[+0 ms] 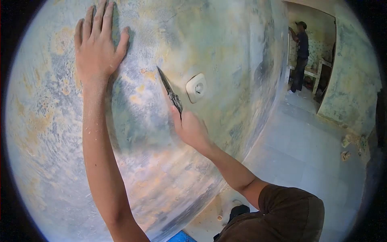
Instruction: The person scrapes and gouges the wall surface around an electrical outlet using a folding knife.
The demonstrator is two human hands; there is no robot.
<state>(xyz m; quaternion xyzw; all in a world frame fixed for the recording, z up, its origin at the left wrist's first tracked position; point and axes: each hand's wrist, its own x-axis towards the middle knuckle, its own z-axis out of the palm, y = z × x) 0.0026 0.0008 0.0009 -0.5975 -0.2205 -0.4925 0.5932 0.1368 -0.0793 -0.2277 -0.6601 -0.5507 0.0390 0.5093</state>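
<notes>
left hand point(96, 54) flat on wall point(137, 169), palm against it, fingers a bit spread, thumb out to the right; its arm comes up along the left side, pale dust specks on the forearm. nothing gripped there. right hand point(191, 129) lower and to the right, clamped on a dark bladed tool point(174, 100), thumb along its near end. tool slants up and left, narrow tip toward the bare wall between the two hands; can't tell if tip touches. hands well apart.

wall is patchy: yellow, green, grey-blue, whitish, rough on the left. white socket point(196, 87) set in wall, just right of the tool, above the right hand; brownish line along its edge. left hand and arm cast a shadow on the wall.

near right: dark sleeve point(290, 205) of the person's right arm. blue item point(181, 237) at near edge, mostly cut off, can't tell what. pale tiled floor point(298, 153) runs right and far. debris point(352, 143) by the patchy wall section on the far right. far right, past an opening: another person point(302, 44) in dark clothes and cap, standing, arm raised, beside a pale shelf point(310, 74); their hands too small to read.
</notes>
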